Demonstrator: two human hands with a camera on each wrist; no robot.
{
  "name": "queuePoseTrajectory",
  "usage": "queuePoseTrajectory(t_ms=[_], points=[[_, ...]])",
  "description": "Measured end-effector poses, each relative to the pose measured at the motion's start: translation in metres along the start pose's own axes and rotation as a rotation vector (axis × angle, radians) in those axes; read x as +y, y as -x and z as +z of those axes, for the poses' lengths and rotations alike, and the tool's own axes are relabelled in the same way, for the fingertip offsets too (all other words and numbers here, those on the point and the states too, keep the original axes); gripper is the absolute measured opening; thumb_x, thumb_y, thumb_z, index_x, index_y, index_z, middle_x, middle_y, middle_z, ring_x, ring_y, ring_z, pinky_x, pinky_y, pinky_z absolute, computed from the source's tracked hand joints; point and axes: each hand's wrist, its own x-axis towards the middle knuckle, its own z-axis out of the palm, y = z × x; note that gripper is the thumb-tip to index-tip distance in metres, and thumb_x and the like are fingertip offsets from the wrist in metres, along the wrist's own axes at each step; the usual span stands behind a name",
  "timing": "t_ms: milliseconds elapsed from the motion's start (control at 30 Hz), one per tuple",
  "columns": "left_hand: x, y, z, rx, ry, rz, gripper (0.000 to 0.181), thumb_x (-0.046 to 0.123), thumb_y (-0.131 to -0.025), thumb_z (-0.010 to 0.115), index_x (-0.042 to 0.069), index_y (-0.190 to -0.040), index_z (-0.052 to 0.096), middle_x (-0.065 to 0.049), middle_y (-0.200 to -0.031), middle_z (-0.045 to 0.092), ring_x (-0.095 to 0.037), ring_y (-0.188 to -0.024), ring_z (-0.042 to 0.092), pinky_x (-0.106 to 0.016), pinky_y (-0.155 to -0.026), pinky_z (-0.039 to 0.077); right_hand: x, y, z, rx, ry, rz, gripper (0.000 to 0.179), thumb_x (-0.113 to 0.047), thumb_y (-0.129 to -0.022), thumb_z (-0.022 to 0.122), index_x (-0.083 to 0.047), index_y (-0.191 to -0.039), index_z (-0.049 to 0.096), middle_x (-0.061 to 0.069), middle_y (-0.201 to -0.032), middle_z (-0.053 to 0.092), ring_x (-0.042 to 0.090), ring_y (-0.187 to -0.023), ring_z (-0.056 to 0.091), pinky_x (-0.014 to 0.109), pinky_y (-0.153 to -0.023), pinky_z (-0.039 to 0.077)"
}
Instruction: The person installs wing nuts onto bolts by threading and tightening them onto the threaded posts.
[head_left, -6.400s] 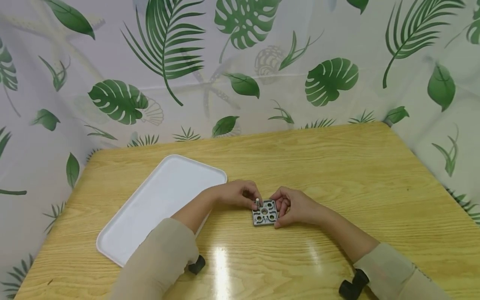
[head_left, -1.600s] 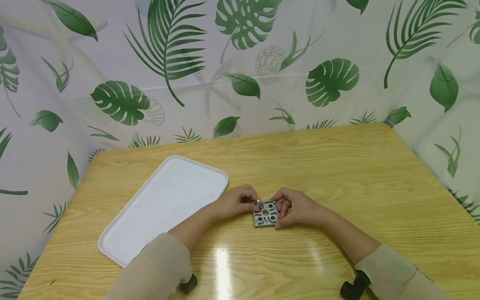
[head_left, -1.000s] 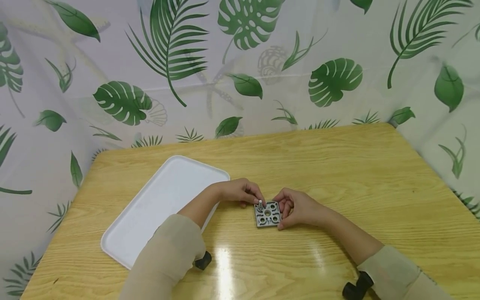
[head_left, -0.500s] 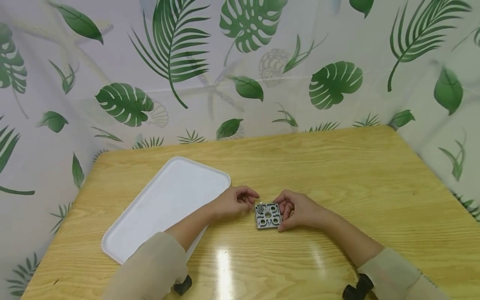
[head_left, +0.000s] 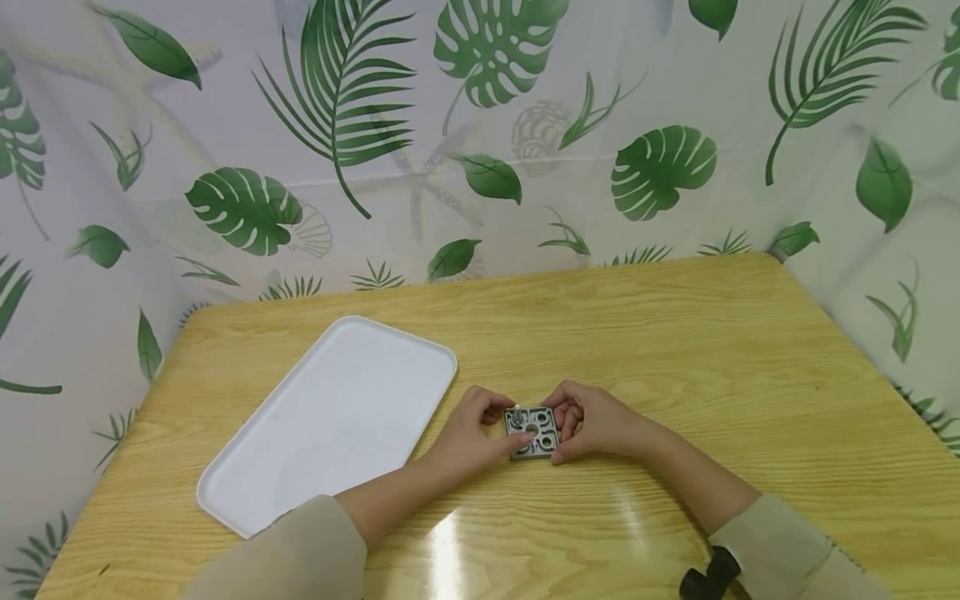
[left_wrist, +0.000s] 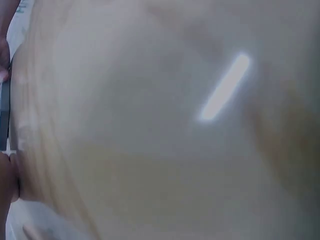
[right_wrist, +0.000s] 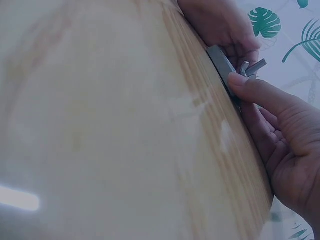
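Note:
A square metal plate [head_left: 540, 448] with several round holes and curved grooves is held low over the wooden table. Out of its far left hole stands a short bolt-like metal pin [head_left: 517, 415]. At the left edge, my left hand [head_left: 472, 433] grips the plate, thumb laid across its top face and fingers at the far left corner. My right hand [head_left: 596, 421] pinches the right side, with its thumb at the near corner. In the right wrist view the plate [right_wrist: 221, 65] shows edge-on between both hands; the left wrist view catches only a sliver of it.
To the left lies a white rectangular tray [head_left: 330, 408], behind the left forearm. A leaf-patterned cloth [head_left: 525, 192] hangs along the back and sides of the wooden table [head_left: 675, 333]. A black wrist mount [head_left: 708, 575] sits by the right cuff.
The left fingers have let go of the pin, drawn off to the left, and come back onto the plate with the thumb on top. The right hand keeps its hold.

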Motion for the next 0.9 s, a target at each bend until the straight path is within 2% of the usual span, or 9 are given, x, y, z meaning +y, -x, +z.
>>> queuePoseTrajectory(t_ms=[100,200,333,533,633,700,800,900], points=[[-0.001,0.000,0.008,0.078,-0.049,0.042,0.039,0.030,-0.078,0.078,0.008,-0.105,0.061,-0.001,-0.101,0.051,-0.013,-0.094,0.052,-0.026,-0.087,0.047,0.000,0.000,0.000,-0.002,0.007,0.001,0.064,-0.008,-0.063,0.087,0.006,-0.114,0.050,0.010,-0.086,0.058,0.013,-0.070,0.060,0.022,-0.063,0.052],[-0.002,-0.001,0.012,0.126,-0.089,0.071,0.034,0.029,-0.078,0.078,0.009,-0.100,0.062,0.000,-0.098,0.050,-0.012,-0.091,0.053,-0.024,-0.085,0.048,0.000,0.000,-0.001,-0.004,0.009,0.002,0.064,-0.009,-0.063,0.087,0.006,-0.114,0.050,0.010,-0.086,0.058,0.013,-0.070,0.060,0.022,-0.063,0.052],[-0.005,-0.003,0.012,0.133,-0.096,0.086,0.029,0.027,-0.080,0.076,0.008,-0.098,0.063,0.000,-0.096,0.050,-0.012,-0.090,0.054,-0.024,-0.084,0.048,0.000,0.000,-0.001,-0.006,0.005,0.003,0.064,-0.009,-0.064,0.087,0.006,-0.113,0.050,0.010,-0.086,0.058,0.013,-0.070,0.060,0.022,-0.064,0.052],[-0.003,-0.005,0.007,0.099,-0.066,0.045,0.023,0.024,-0.082,0.075,0.008,-0.096,0.066,0.000,-0.094,0.052,-0.013,-0.089,0.054,-0.024,-0.082,0.048,-0.001,0.000,-0.001,-0.012,-0.005,0.008,0.063,-0.008,-0.064,0.087,0.006,-0.113,0.050,0.009,-0.086,0.058,0.013,-0.070,0.060,0.022,-0.064,0.051],[-0.001,-0.009,0.001,0.039,-0.058,0.026,0.021,0.023,-0.083,0.074,0.009,-0.097,0.068,0.000,-0.094,0.053,-0.012,-0.088,0.053,-0.023,-0.080,0.047,-0.001,-0.001,-0.001,-0.014,-0.005,0.010,0.064,-0.008,-0.063,0.087,0.006,-0.113,0.050,0.010,-0.086,0.058,0.013,-0.070,0.060,0.022,-0.064,0.052],[-0.002,-0.014,-0.005,-0.036,-0.068,0.032,0.020,0.024,-0.084,0.073,0.009,-0.098,0.069,0.001,-0.095,0.054,-0.011,-0.088,0.052,-0.023,-0.079,0.045,0.000,-0.001,-0.001,-0.013,-0.004,0.013,0.064,-0.008,-0.063,0.087,0.006,-0.113,0.050,0.010,-0.087,0.058,0.014,-0.070,0.060,0.022,-0.064,0.051],[-0.005,-0.026,-0.016,-0.196,-0.084,0.053,0.018,0.024,-0.086,0.070,0.012,-0.100,0.070,0.002,-0.098,0.055,-0.009,-0.089,0.052,-0.023,-0.080,0.044,-0.001,-0.001,-0.001,-0.011,-0.003,0.016,0.064,-0.009,-0.063,0.088,0.006,-0.113,0.050,0.010,-0.087,0.058,0.014,-0.071,0.060,0.022,-0.064,0.051],[-0.005,-0.041,-0.028,-0.383,-0.071,0.061,0.016,0.019,-0.089,0.067,0.011,-0.103,0.070,0.000,-0.100,0.058,-0.009,-0.093,0.052,-0.023,-0.084,0.044,-0.001,-0.001,-0.001,-0.011,-0.004,0.018,0.064,-0.008,-0.063,0.087,0.006,-0.113,0.050,0.010,-0.087,0.058,0.014,-0.070,0.060,0.022,-0.064,0.051]])
